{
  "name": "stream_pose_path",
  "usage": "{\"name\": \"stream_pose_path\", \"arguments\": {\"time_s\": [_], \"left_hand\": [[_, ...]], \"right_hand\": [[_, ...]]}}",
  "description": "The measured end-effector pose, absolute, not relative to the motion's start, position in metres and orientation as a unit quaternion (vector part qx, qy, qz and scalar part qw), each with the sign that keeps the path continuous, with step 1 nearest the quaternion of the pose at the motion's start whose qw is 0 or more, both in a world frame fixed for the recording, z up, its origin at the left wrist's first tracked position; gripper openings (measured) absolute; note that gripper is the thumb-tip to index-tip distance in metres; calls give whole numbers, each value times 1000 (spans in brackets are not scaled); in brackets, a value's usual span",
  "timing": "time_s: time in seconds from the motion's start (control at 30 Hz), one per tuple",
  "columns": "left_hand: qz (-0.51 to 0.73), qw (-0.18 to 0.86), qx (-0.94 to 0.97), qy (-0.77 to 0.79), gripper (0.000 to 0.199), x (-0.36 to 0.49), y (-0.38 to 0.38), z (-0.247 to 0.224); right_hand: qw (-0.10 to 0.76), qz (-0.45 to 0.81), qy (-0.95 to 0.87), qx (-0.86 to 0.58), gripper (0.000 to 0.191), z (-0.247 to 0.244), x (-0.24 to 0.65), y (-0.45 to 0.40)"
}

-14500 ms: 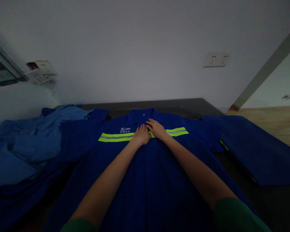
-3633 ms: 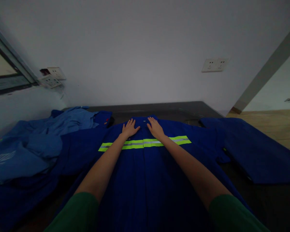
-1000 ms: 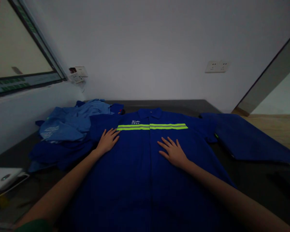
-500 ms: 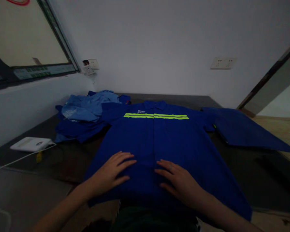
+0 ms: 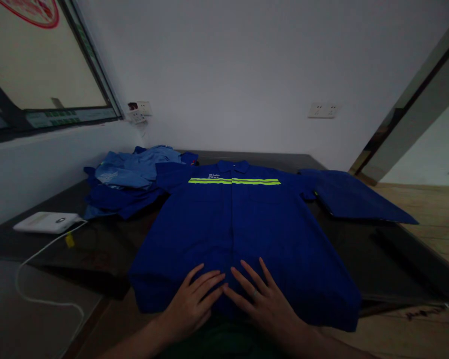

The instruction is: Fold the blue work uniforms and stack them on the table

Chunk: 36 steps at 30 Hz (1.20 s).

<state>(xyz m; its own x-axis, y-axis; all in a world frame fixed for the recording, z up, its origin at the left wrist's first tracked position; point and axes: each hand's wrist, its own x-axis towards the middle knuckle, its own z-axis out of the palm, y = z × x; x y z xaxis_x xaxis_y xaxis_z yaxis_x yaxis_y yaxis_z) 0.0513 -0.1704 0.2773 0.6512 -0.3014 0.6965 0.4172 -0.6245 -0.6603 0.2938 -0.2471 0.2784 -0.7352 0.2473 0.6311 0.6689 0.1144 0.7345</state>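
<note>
A dark blue short-sleeved shirt (image 5: 209, 224) lies spread out on the dark table, collar toward the wall, with a yellow-green reflective stripe (image 5: 256, 182) across its chest. Both hands rest on its lower middle part, close to the near edge. My left hand (image 5: 196, 299) is palm down with its fingers apart, holding nothing. Just right of it, my right hand (image 5: 260, 296) lies flat with fingers spread and a ring on one finger. The fingertips of the two hands nearly meet.
A heap of light and dark blue clothes (image 5: 127, 172) is at the back left. Nearer sits a white device (image 5: 48, 223) with a white cable (image 5: 41, 300). A flat dark blue item (image 5: 359, 196) lies at the right, on the dark table (image 5: 374, 259).
Both hands have moved nearer to me and closer together over the shirt. The right hand's fingers are spread wider. The view has shifted slightly to the right.
</note>
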Motion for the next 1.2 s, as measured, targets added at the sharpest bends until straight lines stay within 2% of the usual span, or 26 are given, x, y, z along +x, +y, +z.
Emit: {"name": "stream_pose_path", "arguments": {"time_s": [0.13,0.27,0.47,0.57,0.67,0.8,0.93,1.2], "left_hand": [[-433,401,-807,-26,47,57,-172,275],[-433,380,-817,17,40,51,-171,279],[-355,344,-869,23,46,36,-191,293],[-301,349,-888,12,51,41,-203,297],[-298,338,-892,29,52,47,-208,297],[-407,320,-856,-2,26,53,-203,307],[-465,318,-819,-106,35,71,-188,329],[-362,288,-871,-165,52,92,-168,338]], "right_hand": [[209,-568,-730,-318,69,269,289,-247],[235,-455,-795,-324,69,281,295,-266],[416,-327,-781,-333,63,305,304,-299],[458,-310,-762,-338,61,308,298,-303],[415,-331,-780,-331,63,303,291,-302],[279,-361,-816,-355,72,283,286,-293],[227,-413,-806,-359,72,266,288,-283],[201,-466,-798,-325,43,261,295,-274]]}}
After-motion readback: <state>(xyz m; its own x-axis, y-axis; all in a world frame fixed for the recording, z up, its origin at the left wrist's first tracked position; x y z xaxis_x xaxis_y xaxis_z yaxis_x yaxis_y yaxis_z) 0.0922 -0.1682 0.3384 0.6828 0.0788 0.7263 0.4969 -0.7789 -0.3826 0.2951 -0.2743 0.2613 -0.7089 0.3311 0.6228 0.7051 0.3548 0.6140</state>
